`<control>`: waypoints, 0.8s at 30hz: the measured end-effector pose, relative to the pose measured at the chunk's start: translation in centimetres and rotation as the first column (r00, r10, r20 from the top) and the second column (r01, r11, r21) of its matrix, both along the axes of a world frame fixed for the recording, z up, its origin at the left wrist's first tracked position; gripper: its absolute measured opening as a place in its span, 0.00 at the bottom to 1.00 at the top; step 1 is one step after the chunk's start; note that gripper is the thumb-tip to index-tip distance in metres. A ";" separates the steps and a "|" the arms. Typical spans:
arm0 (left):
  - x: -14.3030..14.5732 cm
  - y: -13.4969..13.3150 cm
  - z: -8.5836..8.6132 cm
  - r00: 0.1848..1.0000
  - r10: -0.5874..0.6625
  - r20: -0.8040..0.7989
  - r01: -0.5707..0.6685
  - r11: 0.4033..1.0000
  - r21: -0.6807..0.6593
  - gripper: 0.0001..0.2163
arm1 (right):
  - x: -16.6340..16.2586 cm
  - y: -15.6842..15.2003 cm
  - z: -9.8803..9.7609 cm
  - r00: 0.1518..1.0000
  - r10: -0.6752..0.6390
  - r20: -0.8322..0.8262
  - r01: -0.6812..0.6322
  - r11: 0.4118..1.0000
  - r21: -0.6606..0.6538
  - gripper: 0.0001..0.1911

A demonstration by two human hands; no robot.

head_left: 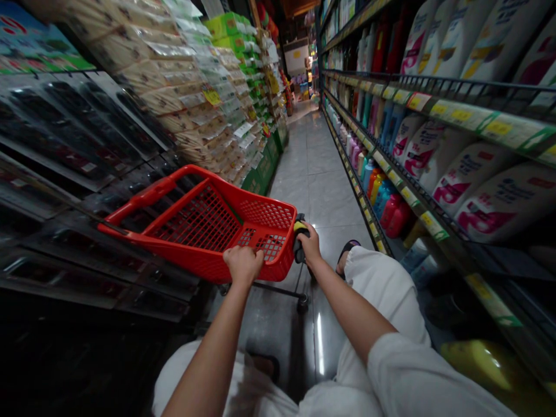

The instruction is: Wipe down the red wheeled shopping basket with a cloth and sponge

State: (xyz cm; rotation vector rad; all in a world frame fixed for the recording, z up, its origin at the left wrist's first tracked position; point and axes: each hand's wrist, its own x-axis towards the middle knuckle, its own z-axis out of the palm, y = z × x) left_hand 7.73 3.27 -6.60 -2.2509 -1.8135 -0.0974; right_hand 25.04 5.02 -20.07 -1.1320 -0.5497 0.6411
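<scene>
A red plastic shopping cart [243,208] stands before me, its basket showing only its own lattice walls and floor. My left hand [244,263] is closed over the basket's near rim. Just beyond the basket's right end, my right hand [309,243] is closed around a black-and-yellow object [299,234]; its exact kind is hard to make out. That object sits close against the basket's end wall, and I cannot tell whether they touch.
Shelves of bottles [473,174] line the right side, with a price-label rail [460,113]. Stacked packages [195,98] and hanging blister packs [73,127] crowd the left. A grey tiled aisle [310,150] runs ahead. My white-clothed knees [382,284] are bent low.
</scene>
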 end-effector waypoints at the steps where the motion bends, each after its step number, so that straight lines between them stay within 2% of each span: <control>1: 0.1 0.1 0.0 1.000 0.004 0.004 -0.004 1.000 -0.003 0.23 | -0.1 0.1 0.1 1.000 0.014 0.019 -0.015 1.000 0.021 0.29; 4: 0.5 0.2 0.0 1.000 0.018 0.013 -0.018 1.000 -0.009 0.23 | -2.0 -1.2 -1.8 0.999 0.001 0.043 -0.001 1.000 0.004 0.33; 7: 0.9 0.1 0.1 1.000 0.026 0.009 -0.026 1.000 0.000 0.23 | -4.7 -3.6 -4.6 1.000 -0.005 -0.017 0.002 0.992 -0.126 0.30; 9: 1.1 0.0 0.1 0.999 0.033 0.002 -0.033 0.999 0.005 0.24 | -6.3 -4.8 -5.2 0.996 0.005 -0.089 -0.022 0.981 -0.192 0.27; 11: 1.2 -0.1 0.1 0.999 0.038 -0.002 -0.038 0.999 0.008 0.24 | -7.2 -5.4 -4.2 0.989 -0.026 -0.147 -0.006 0.978 -0.210 0.25; 13: 1.3 -0.1 0.1 0.999 0.042 -0.004 -0.042 0.999 0.010 0.24 | -7.7 -5.7 -2.2 0.983 -0.084 -0.160 0.055 0.982 -0.182 0.25; 15: 1.5 -0.1 0.2 0.999 0.044 -0.002 -0.044 0.999 0.008 0.24 | -7.8 -5.7 -0.2 0.986 -0.101 -0.130 0.091 0.992 -0.085 0.26; 17: 1.7 -0.2 0.3 0.999 0.043 0.005 -0.043 0.999 0.000 0.25 | -7.8 -5.8 0.7 0.992 -0.092 -0.081 0.094 0.995 0.022 0.26; 19: 1.9 -0.2 0.4 0.999 0.045 0.014 -0.045 0.999 -0.010 0.25 | -7.6 -5.8 0.3 0.993 -0.100 -0.057 0.102 0.994 0.039 0.25; 22: 2.1 -0.3 0.5 0.999 0.048 0.020 -0.048 0.999 -0.016 0.25 | -7.1 -5.5 -1.3 0.989 -0.110 -0.099 0.099 0.990 -0.103 0.24; 24: 2.2 -0.2 0.5 0.999 0.049 0.022 -0.049 0.999 -0.016 0.25 | -6.7 -5.1 -1.5 0.988 -0.082 -0.133 0.056 0.981 -0.186 0.24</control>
